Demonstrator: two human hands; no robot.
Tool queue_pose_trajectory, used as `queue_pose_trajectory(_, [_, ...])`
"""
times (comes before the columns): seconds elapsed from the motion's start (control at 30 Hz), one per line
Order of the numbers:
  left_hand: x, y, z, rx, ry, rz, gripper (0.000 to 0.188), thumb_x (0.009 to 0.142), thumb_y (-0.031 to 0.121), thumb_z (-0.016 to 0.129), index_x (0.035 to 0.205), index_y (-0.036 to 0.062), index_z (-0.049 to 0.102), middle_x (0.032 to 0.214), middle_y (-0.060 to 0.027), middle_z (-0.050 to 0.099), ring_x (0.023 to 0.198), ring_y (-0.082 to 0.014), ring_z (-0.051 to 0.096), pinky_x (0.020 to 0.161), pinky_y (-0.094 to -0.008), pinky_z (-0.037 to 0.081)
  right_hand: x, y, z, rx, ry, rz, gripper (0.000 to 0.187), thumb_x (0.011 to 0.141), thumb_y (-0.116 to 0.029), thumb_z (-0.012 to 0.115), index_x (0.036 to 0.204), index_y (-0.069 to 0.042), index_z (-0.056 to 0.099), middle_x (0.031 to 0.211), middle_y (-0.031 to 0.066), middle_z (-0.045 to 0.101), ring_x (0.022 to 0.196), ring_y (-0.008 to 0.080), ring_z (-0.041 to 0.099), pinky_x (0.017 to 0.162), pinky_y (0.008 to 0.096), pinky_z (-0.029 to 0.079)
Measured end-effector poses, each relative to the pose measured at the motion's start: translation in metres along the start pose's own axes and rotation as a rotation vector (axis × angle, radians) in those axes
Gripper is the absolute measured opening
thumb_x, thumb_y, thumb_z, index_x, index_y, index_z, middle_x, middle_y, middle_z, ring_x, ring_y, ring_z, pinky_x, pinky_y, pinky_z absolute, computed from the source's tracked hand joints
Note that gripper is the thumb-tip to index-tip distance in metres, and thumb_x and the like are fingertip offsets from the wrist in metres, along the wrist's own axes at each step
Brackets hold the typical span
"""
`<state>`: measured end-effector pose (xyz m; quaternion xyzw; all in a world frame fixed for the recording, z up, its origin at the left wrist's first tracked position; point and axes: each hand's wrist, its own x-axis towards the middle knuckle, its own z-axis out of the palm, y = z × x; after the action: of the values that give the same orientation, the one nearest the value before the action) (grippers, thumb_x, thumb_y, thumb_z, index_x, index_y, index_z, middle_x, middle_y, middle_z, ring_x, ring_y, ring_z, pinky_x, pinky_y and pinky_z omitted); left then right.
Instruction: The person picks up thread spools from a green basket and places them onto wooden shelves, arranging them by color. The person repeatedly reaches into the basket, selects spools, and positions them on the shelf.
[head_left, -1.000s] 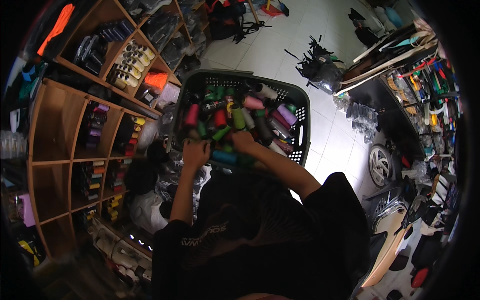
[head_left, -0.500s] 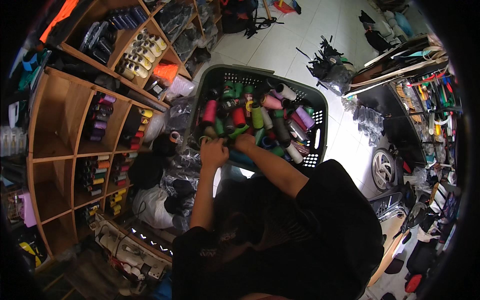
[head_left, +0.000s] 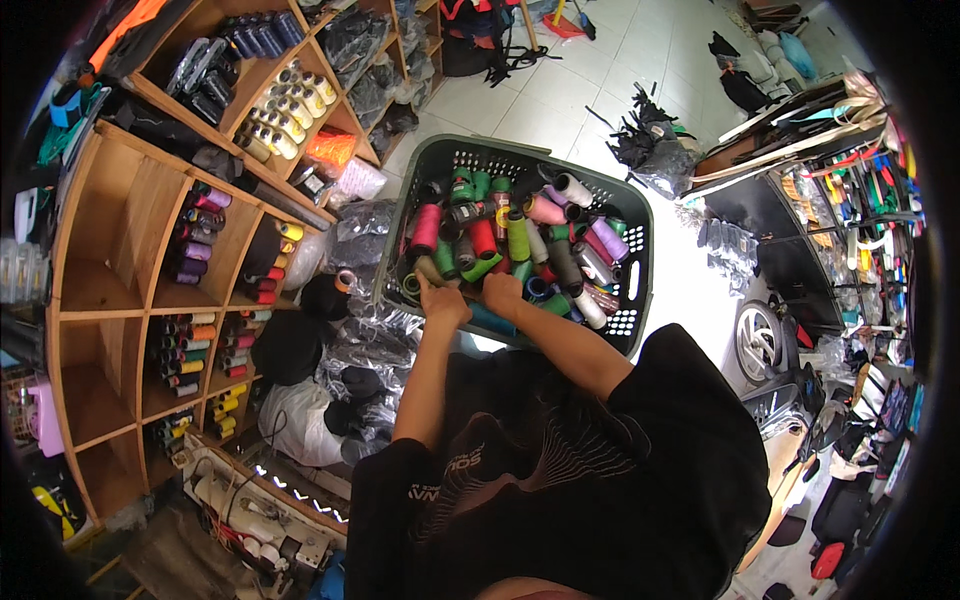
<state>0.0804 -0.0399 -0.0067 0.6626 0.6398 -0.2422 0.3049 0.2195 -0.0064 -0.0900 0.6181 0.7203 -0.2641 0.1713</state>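
Observation:
A dark green perforated plastic basket (head_left: 640, 205) holds many thread spools in mixed colours, lying jumbled. Both my hands reach over its near side. My left hand (head_left: 446, 304) is partly closed, its index finger stretched toward an olive-khaki spool (head_left: 428, 268); what lies under its other fingers is hidden. Just to the right, my right hand (head_left: 502, 292) is closed, knuckles up, by a bright green piece (head_left: 482, 266); its fingertips are out of sight. Red (head_left: 482, 238), lime (head_left: 517, 238) and magenta (head_left: 426, 228) spools lie just beyond the hands.
Wooden cubby shelves (head_left: 150, 300) with sorted spools stand on the left. Plastic-wrapped bundles (head_left: 365, 240) and a white bag (head_left: 298, 420) crowd the basket's left side. A sewing machine (head_left: 250, 515) is at lower left. A wheel (head_left: 758, 342) and a cluttered rack (head_left: 850, 230) stand right.
The view has brightened and shifted slightly. My left hand has turned and moved a little right, its index finger now stretched out. My right hand stays close beside it, now more fist-like.

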Motion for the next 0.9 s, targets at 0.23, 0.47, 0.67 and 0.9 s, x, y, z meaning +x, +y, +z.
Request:
queue_pose_trajectory(0.23, [0.037,-0.007,0.027,-0.073,0.071,-0.01,0.052,0.081,0.018,0.063,0.129,0.0007,0.06,0.117,-0.0177,0.072,0.117,-0.0299,0.066,0.116,-0.0634,-0.016,0.005,0.013,0.026,0.327,-0.066,-0.256,0.035,0.086,-0.025,0.06,0.114,-0.007,0.072,0.11,0.0193,0.072,0.104,0.0375,0.068,0.095,0.0453,0.053])
queue_pose_trajectory(0.47, [0.015,-0.009,0.022,-0.06,0.233,0.047,0.065,0.074,0.036,0.076,0.125,-0.0005,0.057,0.11,-0.0194,0.072,0.113,-0.0326,0.066,0.12,-0.0583,0.015,0.01,0.01,0.021,0.483,-0.231,-0.281,0.045,0.088,-0.034,0.057,0.121,-0.006,0.069,0.125,0.0212,0.066,0.119,0.0365,0.061,0.103,0.0436,0.047])
queue_pose_trajectory(0.67, [-0.034,-0.015,0.006,-0.35,0.735,0.112,0.06,0.071,0.034,0.078,0.117,0.0013,0.059,0.117,-0.0194,0.066,0.113,-0.035,0.062,0.106,-0.049,0.04,0.041,0.03,0.04,0.459,-0.183,-0.239,0.048,0.087,-0.036,0.059,0.123,-0.006,0.069,0.125,0.0205,0.066,0.119,0.0364,0.062,0.103,0.0416,0.048])
queue_pose_trajectory(0.9, [-0.092,-0.047,0.007,-1.256,1.081,0.23,0.054,0.078,0.011,0.079,0.127,0.0037,0.057,0.117,-0.0113,0.063,0.098,-0.0194,0.062,0.08,-0.0319,0.05,0.059,0.022,0.057,0.344,-0.33,-0.305,0.048,0.086,-0.036,0.059,0.123,-0.007,0.069,0.124,0.0206,0.067,0.118,0.0365,0.062,0.102,0.0417,0.048])
